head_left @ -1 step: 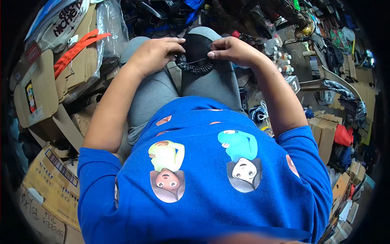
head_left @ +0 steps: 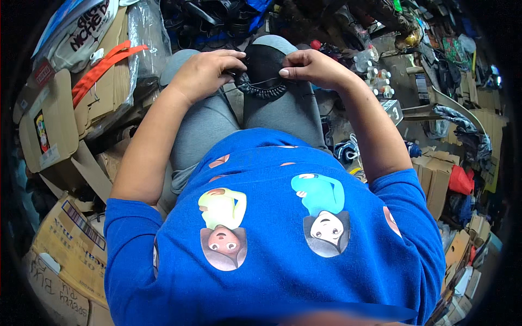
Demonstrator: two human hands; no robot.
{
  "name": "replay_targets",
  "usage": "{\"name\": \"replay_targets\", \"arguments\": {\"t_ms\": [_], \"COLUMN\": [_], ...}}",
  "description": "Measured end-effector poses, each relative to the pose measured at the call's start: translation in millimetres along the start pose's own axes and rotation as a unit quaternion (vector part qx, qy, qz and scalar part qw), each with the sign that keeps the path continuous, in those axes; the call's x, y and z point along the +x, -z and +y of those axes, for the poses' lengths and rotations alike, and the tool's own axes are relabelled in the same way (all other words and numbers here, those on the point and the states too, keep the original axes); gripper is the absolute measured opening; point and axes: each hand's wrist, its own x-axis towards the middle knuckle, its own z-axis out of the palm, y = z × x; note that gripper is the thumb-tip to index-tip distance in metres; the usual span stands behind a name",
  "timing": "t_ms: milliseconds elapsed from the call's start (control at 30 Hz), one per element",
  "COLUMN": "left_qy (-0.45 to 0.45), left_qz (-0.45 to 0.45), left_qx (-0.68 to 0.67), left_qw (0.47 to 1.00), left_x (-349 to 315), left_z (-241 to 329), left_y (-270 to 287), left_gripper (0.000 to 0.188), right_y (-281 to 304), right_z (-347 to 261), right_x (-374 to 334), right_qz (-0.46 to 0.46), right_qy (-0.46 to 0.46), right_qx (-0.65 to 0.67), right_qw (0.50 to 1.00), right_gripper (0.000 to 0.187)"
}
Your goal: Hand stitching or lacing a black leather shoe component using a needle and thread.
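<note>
A black rounded piece (head_left: 265,64) lies over my right thigh, with a row of dark loops or ridges (head_left: 263,91) along its near edge. Its exact kind I cannot make out. My right hand (head_left: 310,67) pinches the piece's right edge between thumb and fingers. At its left side is my left hand (head_left: 209,70), fingers curled together by the edge; what they grip is mostly hidden. A thin dark thread (head_left: 266,81) runs across the piece towards my right thumb.
Cardboard boxes (head_left: 51,122) and an orange strap (head_left: 103,70) are on the left. Dark shoes (head_left: 209,16) are heaped ahead. Several small bottles (head_left: 380,81) stand to the right, near a curved metal rail (head_left: 462,111) and a red bag (head_left: 461,180).
</note>
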Motion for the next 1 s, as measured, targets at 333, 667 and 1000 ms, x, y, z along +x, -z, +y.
{"name": "replay_targets", "arguments": {"t_ms": [333,667,1000], "left_qy": [0.089,0.151,0.164], "left_qz": [0.003,-0.013,-0.025], "left_qx": [-0.041,-0.045,-0.070], "left_qw": [0.995,0.987,0.984], "left_x": [3,11,11], "left_z": [7,13,7], "left_y": [3,3,2], "left_gripper": [0.025,0.017,0.017], "right_y": [0,-4,-4], "right_z": [21,21,19], "right_x": [-14,-13,-13], "right_qz": [0.009,0.016,0.008], "right_qy": [-0.005,0.005,0.004], "right_qx": [0.140,0.123,0.135], "right_qw": [0.990,0.992,0.991], "right_gripper": [0.029,0.028,0.027]}}
